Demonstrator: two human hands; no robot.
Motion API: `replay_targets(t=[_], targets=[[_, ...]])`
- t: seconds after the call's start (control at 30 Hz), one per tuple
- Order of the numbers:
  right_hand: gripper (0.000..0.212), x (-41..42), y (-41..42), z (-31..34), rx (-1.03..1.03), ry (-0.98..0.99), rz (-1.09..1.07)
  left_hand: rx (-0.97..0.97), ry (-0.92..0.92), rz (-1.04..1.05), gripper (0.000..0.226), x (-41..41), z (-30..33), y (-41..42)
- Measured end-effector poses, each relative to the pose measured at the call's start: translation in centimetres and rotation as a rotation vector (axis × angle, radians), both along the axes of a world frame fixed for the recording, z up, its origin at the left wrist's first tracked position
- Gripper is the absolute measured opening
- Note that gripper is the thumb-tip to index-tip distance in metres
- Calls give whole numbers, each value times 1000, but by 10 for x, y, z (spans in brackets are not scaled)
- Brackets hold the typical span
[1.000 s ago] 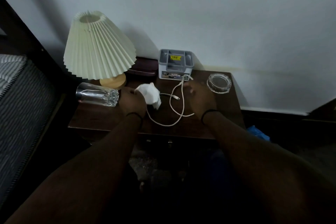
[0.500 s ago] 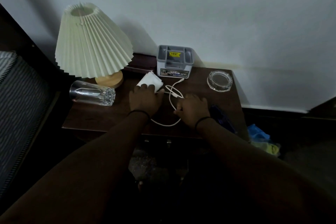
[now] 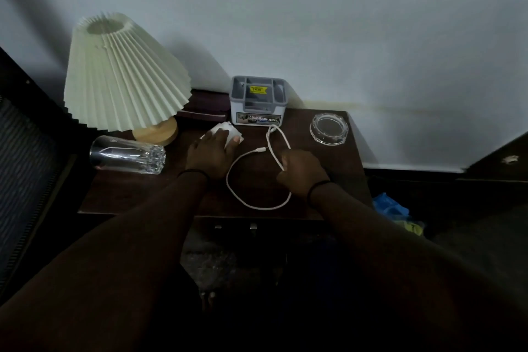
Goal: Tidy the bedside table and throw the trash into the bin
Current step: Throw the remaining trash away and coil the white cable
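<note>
Bedside table (image 3: 337, 157): left hand (image 3: 213, 153) is pressing flat on tissue (image 3: 228, 130) at 11 o'clock; right hand (image 3: 300, 171) is pinching cable (image 3: 251, 203). Advise coiling cable loosely, avoiding kinks.

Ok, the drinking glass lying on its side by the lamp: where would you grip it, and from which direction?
Probably around the smooth middle of the drinking glass, coming down from above. It lies on its side on the bedside table, its thick faceted base toward the left hand, with the lamp crowding it from behind.
</note>
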State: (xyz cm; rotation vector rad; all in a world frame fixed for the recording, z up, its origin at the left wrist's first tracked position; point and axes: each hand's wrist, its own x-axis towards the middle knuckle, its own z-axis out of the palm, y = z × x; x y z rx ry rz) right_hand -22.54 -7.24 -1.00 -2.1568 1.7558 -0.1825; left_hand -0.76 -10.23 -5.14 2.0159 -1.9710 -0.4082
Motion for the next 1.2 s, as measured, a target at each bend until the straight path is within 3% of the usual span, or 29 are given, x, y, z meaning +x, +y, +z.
replay_targets(t=[0.1, 0.2, 0.37, 0.5, 0.63, 0.73, 0.83, 0.97, 1.1, 1.2], targets=[[17, -4, 0, 2, -56, -65, -92, 1, -48, 3, 55, 1, 4, 2], [29, -6, -1, 4, -49, -203, -219, -163, -45, 14, 57, 3, 7, 6], [41, 1, -2, 25, -107, -362, -266, -349, 101, -9, 50, 1, 17, 17], [37, 6, -2, 46, -153, -475, -306, -279, 341, -21, 52, -14, 34, 40], [31, 11, -3, 70, -148, -558, -395, -45, 608, -78, 40, -35, 61, 66], [20, 10, -6, 80, -149, -669, -478, 32, 598, -174, 41, -36, 82, 70], [17, 9, -2, 94, -124, -788, -490, -14, 645, -236, 38, -34, 103, 74], [19, 11, 8, 108, -113, -870, -508, -86, 938, -121, 41, -34, 140, 79], [12, 18, 19, 121, -100, -778, -466, -111, 1018, -72, 45, -41, 177, 84], [18, 22, 26, 128, -93, -717, -405, -81, 1094, -92, 43, -45, 197, 92]])
